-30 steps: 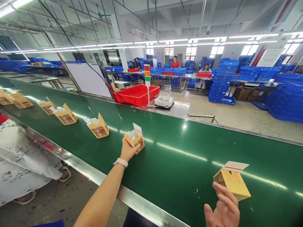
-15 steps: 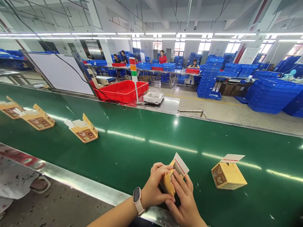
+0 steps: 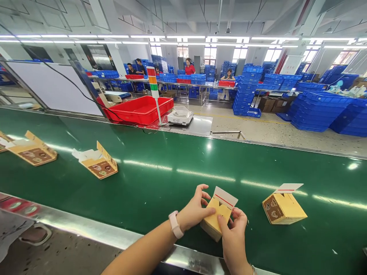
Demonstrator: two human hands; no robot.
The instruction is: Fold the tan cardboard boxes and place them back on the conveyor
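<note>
A small yellow cardboard box [image 3: 212, 223] is between my two hands over the front part of the green conveyor belt. Its white flap with a red strip [image 3: 226, 198] stands up at the far side. My left hand [image 3: 197, 208] has its thumb pressed on the top panel, with the fingers curled along the far left side. On the right, my right hand [image 3: 234, 231] lays its thumb on the same panel while its bent fingers are at the right side. The box's underside is hidden.
Another folded box [image 3: 283, 208], its flap raised, sits to the right on the belt [image 3: 160, 194]. Several part-open cartons [image 3: 99, 164] lie at the left. Beyond the far edge are a red tray [image 3: 143, 110], a scale [image 3: 180, 115], a signal light [image 3: 153, 84] and people at benches.
My hands have turned the box so that its flat yellow panel now faces up, and my grip has shifted to its sides. The cartons at the left appear slightly shifted as my view moved.
</note>
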